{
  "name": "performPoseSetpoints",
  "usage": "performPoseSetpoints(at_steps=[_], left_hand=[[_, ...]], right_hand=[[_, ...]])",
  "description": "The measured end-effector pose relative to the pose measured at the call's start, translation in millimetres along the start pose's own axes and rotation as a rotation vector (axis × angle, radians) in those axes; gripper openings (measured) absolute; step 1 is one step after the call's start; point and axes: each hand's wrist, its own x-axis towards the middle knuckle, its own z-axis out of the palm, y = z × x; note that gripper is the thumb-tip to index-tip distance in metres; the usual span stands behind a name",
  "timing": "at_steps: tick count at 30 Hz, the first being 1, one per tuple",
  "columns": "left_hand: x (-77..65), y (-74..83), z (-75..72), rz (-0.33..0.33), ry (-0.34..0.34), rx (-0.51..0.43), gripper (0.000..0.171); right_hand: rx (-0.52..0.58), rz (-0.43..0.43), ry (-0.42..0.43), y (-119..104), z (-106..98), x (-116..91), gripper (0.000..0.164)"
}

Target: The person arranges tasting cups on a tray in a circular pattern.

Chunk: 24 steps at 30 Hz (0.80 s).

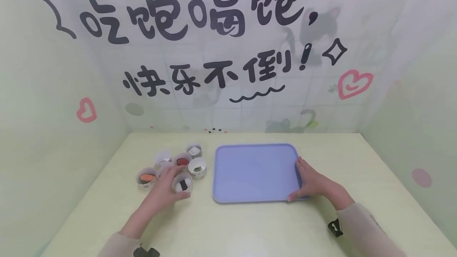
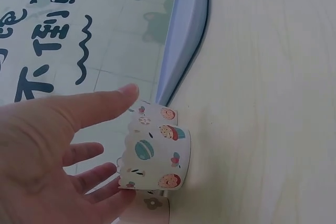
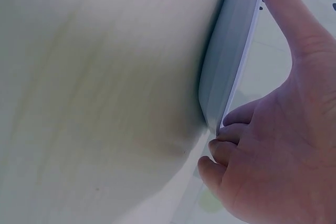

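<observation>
My left hand [image 1: 165,188] reaches over a group of paper cups at the left. Its thumb and fingers are spread about a cup [image 1: 178,189] that holds white sushi with a black band [image 1: 183,185]. In the left wrist view the thumb stands apart from the printed cup [image 2: 157,156], while fingertips lie near its lower rim. Whether they touch it I cannot tell. My right hand [image 1: 314,181] holds the blue tray [image 1: 255,173] at its near right corner, thumb on the near rim and fingers along the right side. The right wrist view shows bent fingers [image 3: 231,140] at the rim.
Beside the left hand, further cups hold orange-topped sushi [image 1: 146,177], a red-topped piece [image 1: 183,162], a white piece [image 1: 194,150] and something green [image 1: 198,168]. Another cup [image 1: 163,157] is partly hidden. Light walls [image 1: 242,118] enclose the pale table [image 1: 235,225].
</observation>
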Motion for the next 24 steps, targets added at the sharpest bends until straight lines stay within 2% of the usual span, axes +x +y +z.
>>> performPoseSetpoints(at_steps=[2,6,13,17,20,24], left_hand=[[-1.8,-0.7,0.1,-0.018,-0.018,0.016,0.082],[-3.9,-1.6,0.6,-0.013,-0.040,0.033,0.081],[-4.0,-5.4,3.3,-0.020,-0.083,-0.042,0.078],[-3.5,-7.5,4.7,-0.061,-0.118,-0.077,0.075],[-2.1,-7.3,4.3,-0.086,-0.122,-0.071,0.070],[-1.2,-8.6,4.9,-0.084,-0.108,-0.050,0.064]], right_hand=[[-0.006,0.000,0.005,-0.4,0.9,0.8,0.134],[-0.032,0.014,-0.004,-0.3,1.4,1.3,0.135],[-0.046,0.032,-0.011,-6.0,-0.6,-1.8,0.135],[-0.045,0.042,-0.020,-8.9,-1.5,-3.3,0.135],[-0.054,0.043,-0.017,-8.6,-2.1,-2.3,0.135],[-0.059,0.043,-0.011,-7.2,-2.0,-1.2,0.136]])
